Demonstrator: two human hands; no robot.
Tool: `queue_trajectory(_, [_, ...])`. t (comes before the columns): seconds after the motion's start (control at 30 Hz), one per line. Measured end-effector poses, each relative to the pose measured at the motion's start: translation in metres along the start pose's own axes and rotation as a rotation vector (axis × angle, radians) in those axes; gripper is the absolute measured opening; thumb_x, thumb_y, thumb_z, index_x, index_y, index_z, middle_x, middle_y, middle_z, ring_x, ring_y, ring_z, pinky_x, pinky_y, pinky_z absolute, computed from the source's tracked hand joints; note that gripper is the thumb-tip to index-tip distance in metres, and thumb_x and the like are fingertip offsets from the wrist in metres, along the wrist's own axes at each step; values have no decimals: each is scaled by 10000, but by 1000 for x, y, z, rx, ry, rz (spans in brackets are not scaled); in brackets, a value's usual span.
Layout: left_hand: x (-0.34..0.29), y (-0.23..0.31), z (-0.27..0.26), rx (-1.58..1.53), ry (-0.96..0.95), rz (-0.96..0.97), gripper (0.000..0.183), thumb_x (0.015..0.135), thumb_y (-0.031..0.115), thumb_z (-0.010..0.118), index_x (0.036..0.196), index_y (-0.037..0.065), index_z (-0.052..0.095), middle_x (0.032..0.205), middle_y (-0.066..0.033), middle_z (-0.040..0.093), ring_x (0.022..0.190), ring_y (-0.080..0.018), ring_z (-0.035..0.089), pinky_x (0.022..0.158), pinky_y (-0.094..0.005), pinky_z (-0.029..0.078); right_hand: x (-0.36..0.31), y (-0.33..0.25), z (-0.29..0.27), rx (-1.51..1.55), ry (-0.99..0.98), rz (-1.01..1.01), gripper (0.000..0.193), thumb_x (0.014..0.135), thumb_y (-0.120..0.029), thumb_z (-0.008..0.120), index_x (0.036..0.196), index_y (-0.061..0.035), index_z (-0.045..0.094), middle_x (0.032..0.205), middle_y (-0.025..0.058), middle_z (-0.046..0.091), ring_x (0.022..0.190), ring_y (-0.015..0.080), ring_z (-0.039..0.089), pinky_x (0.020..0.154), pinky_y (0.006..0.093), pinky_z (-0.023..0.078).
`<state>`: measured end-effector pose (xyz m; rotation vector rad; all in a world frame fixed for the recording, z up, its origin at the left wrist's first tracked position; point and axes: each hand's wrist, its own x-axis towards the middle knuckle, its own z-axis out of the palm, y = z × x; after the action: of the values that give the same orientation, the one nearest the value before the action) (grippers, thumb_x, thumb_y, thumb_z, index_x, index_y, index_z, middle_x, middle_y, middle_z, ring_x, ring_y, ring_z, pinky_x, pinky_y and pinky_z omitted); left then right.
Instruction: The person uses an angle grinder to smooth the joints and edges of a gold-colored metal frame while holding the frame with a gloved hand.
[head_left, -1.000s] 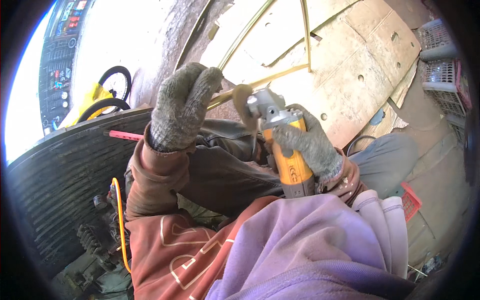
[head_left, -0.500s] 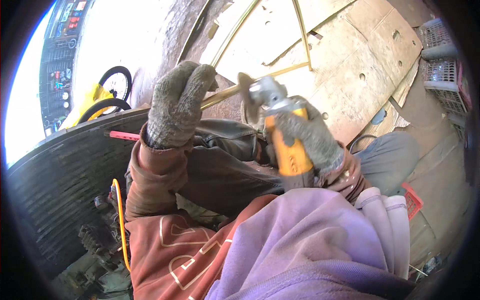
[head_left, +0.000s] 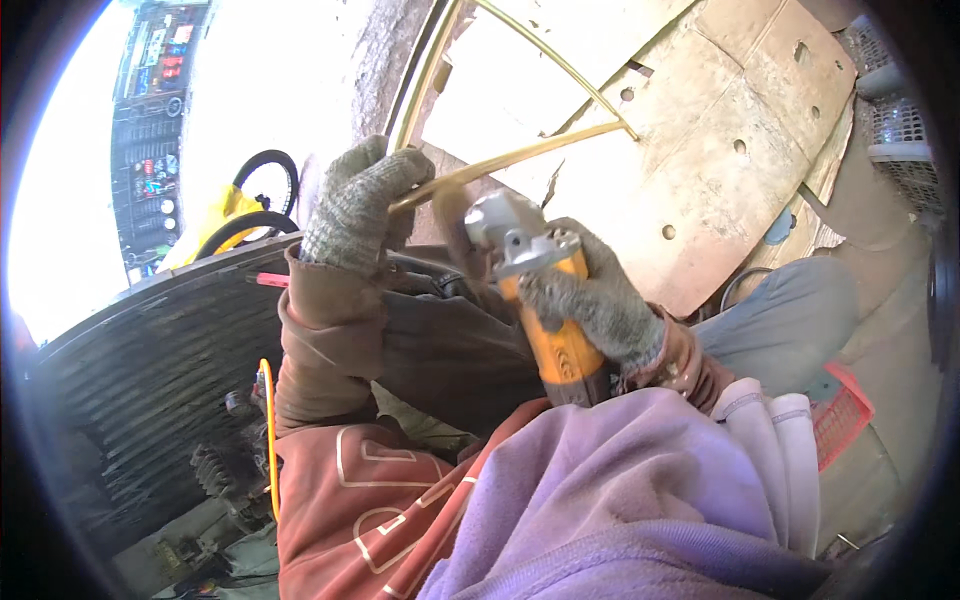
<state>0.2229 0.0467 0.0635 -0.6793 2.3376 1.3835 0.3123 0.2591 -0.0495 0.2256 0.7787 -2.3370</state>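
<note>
My left hand [head_left: 352, 208], in a grey knitted glove, is closed around one end of a thin brass-coloured metal frame [head_left: 540, 148]. The frame's bars reach away over cardboard and meet at a corner on the far side. In my gloved right hand [head_left: 605, 308] is a yellow and black angle grinder [head_left: 560, 350], gripped by its body with the head pointing up and left. Its brown disc [head_left: 453, 225] is blurred and lies at the near bar, close to my left fingers. Whether disc and metal touch, I cannot tell.
Flattened cardboard [head_left: 700, 190] covers the ground ahead. Grey plastic crates [head_left: 903, 140] stand far right, with a red basket [head_left: 843, 418] nearer. To the left are a dark ridged panel [head_left: 130, 390], an orange cable [head_left: 268, 440] and a black-tyred wheel [head_left: 292, 185] beside something yellow [head_left: 230, 210].
The grinder has moved left along the bar, so its disc is nearer my left hand. Both hands keep their holds. The whole view has shifted slightly.
</note>
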Motion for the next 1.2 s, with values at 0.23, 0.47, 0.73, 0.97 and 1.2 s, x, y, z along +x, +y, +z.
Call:
queue_trajectory(0.23, [-8, -6, 4, 241, -25, 427, 154, 933, 87, 597, 849, -11, 681, 657, -7, 574, 515, -58, 495, 453, -209, 343, 18, -10, -49, 214, 48, 86, 301, 916, -190, 761, 1118, -48, 589, 876, 93, 672, 629, 176, 663, 523, 326, 605])
queue_trajectory(0.47, [-29, 14, 32, -280, 157, -3, 150, 976, 104, 583, 896, 12, 671, 646, 18, 534, 526, -38, 480, 444, -203, 340, 11, 14, -5, 176, -77, -82, 363, 876, -65, 768, 1188, -83, 584, 1034, 84, 685, 879, 150, 673, 717, 264, 572])
queue_trajectory(0.73, [-12, -5, 3, 201, -195, 328, 194, 992, 158, 649, 1095, -6, 666, 904, -51, 688, 796, -135, 653, 697, -277, 550, 14, 11, -21, 114, -40, -71, 328, 952, -194, 704, 1208, -56, 553, 979, 110, 687, 783, 194, 696, 646, 289, 600])
queue_trajectory(0.97, [-9, 2, 20, -202, 57, 112, 221, 992, 187, 588, 820, 50, 617, 667, -13, 569, 502, -78, 539, 404, -194, 379, 18, -4, -40, 141, 35, -37, 304, 914, -229, 780, 1101, -62, 609, 871, 46, 689, 702, 128, 672, 574, 273, 573])
queue_trajectory(1.2, [-1, -3, 37, -553, 205, -23, 217, 1004, 205, 573, 839, 64, 585, 645, -23, 568, 427, -81, 487, 355, -211, 327, -1, -7, 8, 117, -66, -79, 327, 896, -175, 794, 1125, -52, 596, 1007, 88, 707, 862, 151, 702, 676, 284, 602])
